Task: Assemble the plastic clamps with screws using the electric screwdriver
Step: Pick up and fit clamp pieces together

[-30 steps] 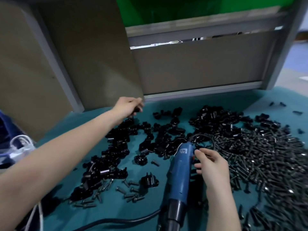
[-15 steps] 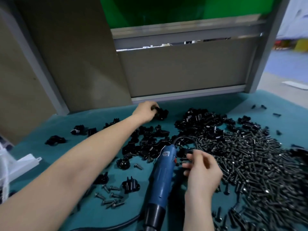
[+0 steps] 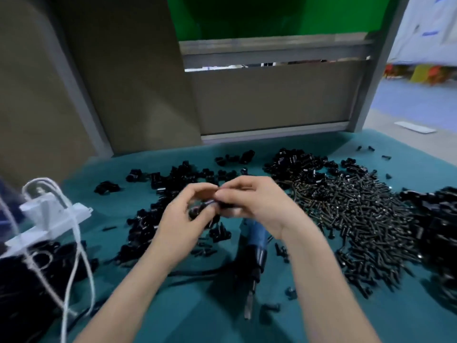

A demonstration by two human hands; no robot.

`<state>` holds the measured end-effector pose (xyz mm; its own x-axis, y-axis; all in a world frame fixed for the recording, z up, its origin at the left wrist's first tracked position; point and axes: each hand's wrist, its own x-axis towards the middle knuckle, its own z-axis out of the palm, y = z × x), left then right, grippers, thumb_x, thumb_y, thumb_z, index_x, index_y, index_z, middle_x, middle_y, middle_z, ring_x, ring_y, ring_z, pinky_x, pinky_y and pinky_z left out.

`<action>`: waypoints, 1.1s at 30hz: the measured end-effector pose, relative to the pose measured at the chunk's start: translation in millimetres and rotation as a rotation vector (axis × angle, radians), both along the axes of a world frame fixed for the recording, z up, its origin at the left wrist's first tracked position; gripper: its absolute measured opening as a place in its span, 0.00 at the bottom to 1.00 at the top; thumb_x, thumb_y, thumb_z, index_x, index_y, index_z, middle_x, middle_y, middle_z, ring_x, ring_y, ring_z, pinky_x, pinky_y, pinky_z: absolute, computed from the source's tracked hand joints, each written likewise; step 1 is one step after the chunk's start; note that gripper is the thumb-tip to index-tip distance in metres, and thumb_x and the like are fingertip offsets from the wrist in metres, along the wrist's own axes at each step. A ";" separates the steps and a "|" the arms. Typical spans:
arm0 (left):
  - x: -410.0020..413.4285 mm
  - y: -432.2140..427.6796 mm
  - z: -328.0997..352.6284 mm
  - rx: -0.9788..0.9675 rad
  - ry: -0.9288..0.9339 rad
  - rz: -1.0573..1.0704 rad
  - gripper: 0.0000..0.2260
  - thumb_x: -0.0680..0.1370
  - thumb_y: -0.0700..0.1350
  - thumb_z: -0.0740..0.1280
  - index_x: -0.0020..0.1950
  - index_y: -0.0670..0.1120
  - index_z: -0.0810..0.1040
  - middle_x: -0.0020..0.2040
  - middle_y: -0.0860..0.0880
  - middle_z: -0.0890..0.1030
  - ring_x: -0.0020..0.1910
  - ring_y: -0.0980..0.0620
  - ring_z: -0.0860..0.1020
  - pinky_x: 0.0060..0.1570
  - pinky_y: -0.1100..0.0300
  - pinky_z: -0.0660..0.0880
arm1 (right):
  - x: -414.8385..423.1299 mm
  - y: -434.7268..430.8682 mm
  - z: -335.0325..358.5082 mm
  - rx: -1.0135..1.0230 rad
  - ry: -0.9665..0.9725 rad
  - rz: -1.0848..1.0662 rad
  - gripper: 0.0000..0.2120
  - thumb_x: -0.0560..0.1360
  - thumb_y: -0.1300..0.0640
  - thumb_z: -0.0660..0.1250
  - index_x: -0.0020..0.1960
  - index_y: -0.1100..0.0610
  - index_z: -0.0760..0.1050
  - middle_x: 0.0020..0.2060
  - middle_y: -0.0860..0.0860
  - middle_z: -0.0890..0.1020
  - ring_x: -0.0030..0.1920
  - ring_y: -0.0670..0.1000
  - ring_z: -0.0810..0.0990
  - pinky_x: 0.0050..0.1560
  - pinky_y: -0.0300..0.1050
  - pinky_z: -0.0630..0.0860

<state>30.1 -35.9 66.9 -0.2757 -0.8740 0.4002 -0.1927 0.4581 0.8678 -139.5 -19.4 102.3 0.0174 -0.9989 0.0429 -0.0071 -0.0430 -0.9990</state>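
Left hand (image 3: 181, 215), right hand (image 3: 262, 206) pinching one clamp (image 3: 204, 209), one screwdriver (image 3: 257, 240), one screw heap (image 3: 358, 219)

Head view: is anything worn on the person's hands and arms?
Nothing visible. The left hand and right hand are ungloved, and no sleeve reaches into the frame. No ring, watch or wristband shows, though motion blur softens fine detail.

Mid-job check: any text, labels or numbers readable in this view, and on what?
None readable.
Electric screwdriver: no label shows on the blue body below the right hand.
Clamp pinched between left hand and right hand: no marking visible.
White sheet, far right: blue marks too blurred to read.
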 end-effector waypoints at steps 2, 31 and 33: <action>9.5 16.3 -14.3 0.399 0.522 -0.089 0.11 0.78 0.37 0.61 0.54 0.49 0.79 0.49 0.49 0.82 0.32 0.56 0.74 0.27 0.64 0.68 | -4.9 8.7 -4.0 -0.013 -0.099 -0.038 0.06 0.69 0.65 0.75 0.45 0.60 0.81 0.39 0.56 0.85 0.43 0.53 0.85 0.45 0.39 0.80; 9.6 55.9 -61.6 0.849 0.753 -0.323 0.17 0.68 0.41 0.73 0.56 0.39 0.81 0.52 0.42 0.84 0.50 0.50 0.83 0.47 0.62 0.79 | 41.8 75.7 -70.4 -0.379 0.417 0.064 0.30 0.79 0.65 0.57 0.73 0.38 0.62 0.68 0.34 0.70 0.70 0.33 0.63 0.66 0.26 0.59; 8.9 56.2 -63.3 0.827 0.733 -0.333 0.11 0.71 0.38 0.68 0.51 0.42 0.85 0.49 0.44 0.85 0.48 0.51 0.84 0.46 0.63 0.79 | 42.5 76.7 -70.4 -0.356 0.382 0.107 0.31 0.78 0.64 0.54 0.74 0.36 0.60 0.71 0.33 0.66 0.73 0.34 0.59 0.70 0.29 0.55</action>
<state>39.0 20.3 3.6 -0.4801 -0.8713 -0.1019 0.5054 -0.3697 0.7797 -96.9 57.4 31.9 0.1995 -0.9155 0.3494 -0.3442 -0.3993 -0.8497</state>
